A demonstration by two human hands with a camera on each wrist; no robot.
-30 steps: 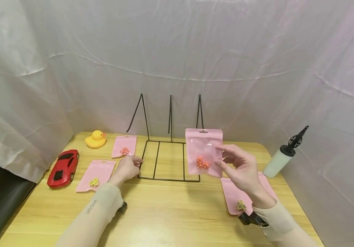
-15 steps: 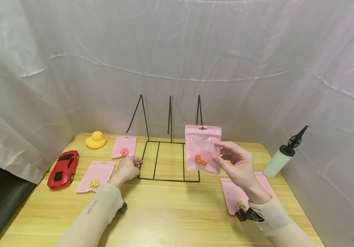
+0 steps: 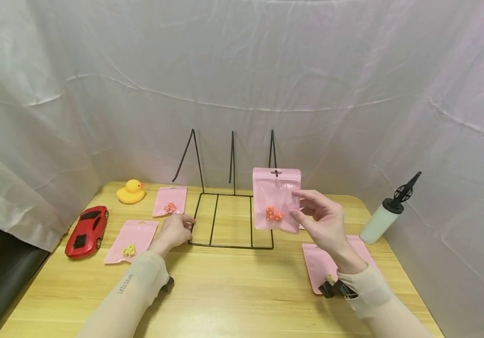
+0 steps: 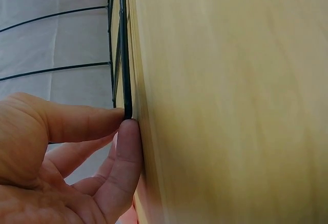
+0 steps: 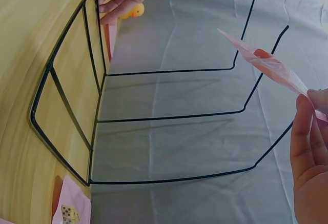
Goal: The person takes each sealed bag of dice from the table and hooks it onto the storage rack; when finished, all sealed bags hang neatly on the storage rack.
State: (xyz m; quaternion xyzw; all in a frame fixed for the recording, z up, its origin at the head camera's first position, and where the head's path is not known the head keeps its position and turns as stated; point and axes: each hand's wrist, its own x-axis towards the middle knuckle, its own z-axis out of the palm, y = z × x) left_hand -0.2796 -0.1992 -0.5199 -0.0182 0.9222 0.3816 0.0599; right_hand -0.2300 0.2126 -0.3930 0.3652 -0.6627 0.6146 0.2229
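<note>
My right hand (image 3: 324,220) pinches the right edge of a pink zip bag (image 3: 282,195) between thumb and fingers. The bag hangs upright off the table, with orange dice (image 3: 270,213) at its bottom. Its hang hole overlaps the tip of the right-hand hook of a black wire display rack (image 3: 214,219). In the right wrist view the bag (image 5: 277,70) shows nearly edge-on beside the hooks, and my fingertips partly hide its near end. My left hand (image 3: 174,230) holds the rack's base at the front left corner, thumb and finger meeting at the wire (image 4: 125,80) in the left wrist view.
Pink bags lie at left, one with yellow dice (image 3: 129,250), one with red dice (image 3: 170,207). Another yellow-dice bag (image 3: 315,263) sits under my right wrist. A rubber duck (image 3: 131,191) and red toy car (image 3: 86,232) stand left, a hand pump (image 3: 381,218) right.
My right hand has lifted the bag slightly and moved it a little away from me, bringing its hang hole onto the hook tip. The left hand and the rack have stayed put.
</note>
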